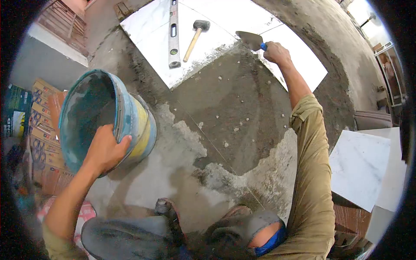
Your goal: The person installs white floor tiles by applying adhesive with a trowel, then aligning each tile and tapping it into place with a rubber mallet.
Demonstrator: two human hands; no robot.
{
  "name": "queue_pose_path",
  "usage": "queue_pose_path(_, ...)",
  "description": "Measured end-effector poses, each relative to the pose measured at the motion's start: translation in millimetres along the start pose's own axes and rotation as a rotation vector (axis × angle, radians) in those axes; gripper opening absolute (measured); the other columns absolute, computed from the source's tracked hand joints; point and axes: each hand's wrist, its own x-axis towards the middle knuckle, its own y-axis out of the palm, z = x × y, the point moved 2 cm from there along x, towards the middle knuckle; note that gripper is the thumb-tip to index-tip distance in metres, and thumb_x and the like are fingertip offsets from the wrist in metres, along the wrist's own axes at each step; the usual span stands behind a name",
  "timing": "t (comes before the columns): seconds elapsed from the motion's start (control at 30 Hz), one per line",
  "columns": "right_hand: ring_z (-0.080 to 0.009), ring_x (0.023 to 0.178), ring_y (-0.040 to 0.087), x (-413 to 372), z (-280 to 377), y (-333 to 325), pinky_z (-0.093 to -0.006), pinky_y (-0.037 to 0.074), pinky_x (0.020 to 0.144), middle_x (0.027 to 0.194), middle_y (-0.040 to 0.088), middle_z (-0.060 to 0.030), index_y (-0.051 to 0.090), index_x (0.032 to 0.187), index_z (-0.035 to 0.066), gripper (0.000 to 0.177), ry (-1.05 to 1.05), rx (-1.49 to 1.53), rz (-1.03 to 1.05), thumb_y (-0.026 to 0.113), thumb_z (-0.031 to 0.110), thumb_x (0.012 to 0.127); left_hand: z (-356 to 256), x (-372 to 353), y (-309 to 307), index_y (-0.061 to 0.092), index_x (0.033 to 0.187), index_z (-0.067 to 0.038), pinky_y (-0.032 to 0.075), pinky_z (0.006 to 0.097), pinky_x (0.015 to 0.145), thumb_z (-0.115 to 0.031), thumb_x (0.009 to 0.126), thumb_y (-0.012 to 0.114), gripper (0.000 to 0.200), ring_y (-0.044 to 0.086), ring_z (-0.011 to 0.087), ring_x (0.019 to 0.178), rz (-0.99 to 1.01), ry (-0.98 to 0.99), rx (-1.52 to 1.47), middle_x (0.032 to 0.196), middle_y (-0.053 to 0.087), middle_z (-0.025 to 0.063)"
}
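My left hand (106,149) grips the rim of a blue bucket (141,130) with a yellow band, tilted so its grey-coated inside shows. Closed round the blue handle of a pointed trowel (250,40), my right hand (277,53) reaches far forward. The trowel's blade lies over the corner where the white marbled tiles (225,21) meet the wet grey mortar bed (225,99). On the tiles rest a rubber mallet (196,38) with a wooden handle and a metal spirit level (173,37). Mortar smears the tile edge nearest the bed.
Cardboard boxes (43,143) are stacked at the left, beyond the bucket. Loose marbled tiles (362,162) lie on a stack at the right. A thin string line (220,154) crosses the floor in front of my feet (167,210). Small pebbles dot the mortar.
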Motion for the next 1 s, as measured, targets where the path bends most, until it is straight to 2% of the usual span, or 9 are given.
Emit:
queue_pose_path(0.2, -0.0355, 0.094, 0.067, -2, 27, 21, -0.0463, 0.052, 0.081, 0.098, 0.071, -0.0166, 0.068, 0.117, 0.017, 0.038, -0.180, 0.036, -0.005, 0.060, 0.021, 0.079, -7, -3, -4, 0.062, 0.093, 0.013, 0.047, 0.0473, 0.087, -0.028, 0.080, 0.065, 0.043, 0.059, 0.0479, 0.095, 0.005, 0.024, -0.003, 0.096, 0.062, 0.0357)
queue_pose_path(0.3, -0.0351, 0.092, 0.068, -39, 69, 1, -0.0457, 0.053, 0.081, 0.099, 0.071, -0.0165, 0.066, 0.120, 0.018, 0.042, -0.237, 0.079, 0.132, 0.062, 0.018, 0.078, 10, 2, 4, 0.064, 0.095, 0.009, 0.048, 0.0464, 0.085, -0.030, 0.081, 0.067, 0.041, 0.063, 0.0453, 0.091, -0.011, 0.085, 0.034, 0.093, 0.065, 0.0313)
queue_pose_path(0.37, -0.0350, 0.093, 0.068, -51, 90, 13, -0.0463, 0.054, 0.082, 0.100, 0.070, -0.0165, 0.067, 0.115, 0.016, 0.037, -0.291, 0.035, 0.151, 0.064, 0.021, 0.078, 2, -3, 2, 0.061, 0.086, 0.015, 0.050, 0.0480, 0.082, -0.028, 0.078, 0.063, 0.044, 0.062, 0.0485, 0.088, -0.140, 0.223, 0.045, 0.088, 0.062, 0.0355)
queue_pose_path(0.6, -0.0330, 0.091, 0.068, -143, 161, 11, -0.0463, 0.057, 0.076, 0.098, 0.069, -0.0145, 0.065, 0.111, 0.016, 0.035, -0.596, 0.049, 0.096, 0.062, 0.015, 0.077, 3, -2, 1, 0.062, 0.085, 0.014, 0.050, 0.0475, 0.082, -0.026, 0.077, 0.061, 0.041, 0.062, 0.0478, 0.088, -0.080, 0.209, -0.029, 0.088, 0.062, 0.0359)
queue_pose_path(0.63, -0.0347, 0.094, 0.066, -162, 169, -4, -0.0464, 0.055, 0.080, 0.104, 0.067, -0.0148, 0.062, 0.118, 0.016, 0.044, -0.625, 0.032, 0.138, 0.067, 0.012, 0.074, 1, -4, -1, 0.062, 0.086, 0.014, 0.050, 0.0472, 0.083, -0.026, 0.077, 0.062, 0.041, 0.062, 0.0476, 0.088, -0.075, 0.180, 0.010, 0.089, 0.062, 0.0359)
queue_pose_path(0.77, -0.0364, 0.092, 0.066, -210, 165, -40, -0.0462, 0.056, 0.079, 0.104, 0.066, -0.0153, 0.060, 0.124, 0.020, 0.051, -0.567, 0.134, -0.060, 0.067, 0.012, 0.074, -1, -5, -3, 0.063, 0.090, 0.014, 0.050, 0.0461, 0.085, -0.028, 0.078, 0.062, 0.043, 0.062, 0.0470, 0.092, -0.059, 0.168, 0.003, 0.093, 0.063, 0.0353)
queue_pose_path(0.87, -0.0349, 0.086, 0.068, -220, 134, -53, -0.0446, 0.056, 0.075, 0.099, 0.065, -0.0158, 0.064, 0.118, 0.016, 0.041, -0.545, -0.062, 0.141, 0.061, 0.011, 0.078, 10, 5, 5, 0.064, 0.093, 0.014, 0.050, 0.0451, 0.086, -0.028, 0.079, 0.063, 0.044, 0.063, 0.0464, 0.094, 0.003, 0.144, -0.026, 0.095, 0.064, 0.0344)
queue_pose_path(0.93, -0.0380, 0.091, 0.067, -200, 83, -38, -0.0455, 0.055, 0.080, 0.109, 0.066, -0.0164, 0.062, 0.124, 0.022, 0.047, -0.412, 0.140, 0.018, 0.062, 0.014, 0.077, -1, -1, -1, 0.064, 0.095, 0.013, 0.050, 0.0448, 0.086, -0.027, 0.080, 0.063, 0.043, 0.063, 0.0460, 0.094, -0.004, 0.156, -0.027, 0.096, 0.064, 0.0342)
queue_pose_path(1.0, -0.0373, 0.095, 0.067, -177, 38, -50, -0.0471, 0.053, 0.082, 0.108, 0.068, -0.0169, 0.066, 0.117, 0.017, 0.037, -0.053, 0.192, 0.098, 0.059, 0.015, 0.080, -7, -6, -4, 0.064, 0.096, 0.013, 0.050, 0.0444, 0.086, -0.027, 0.080, 0.064, 0.043, 0.063, 0.0455, 0.094, -0.023, 0.131, -0.039, 0.097, 0.064, 0.0340)
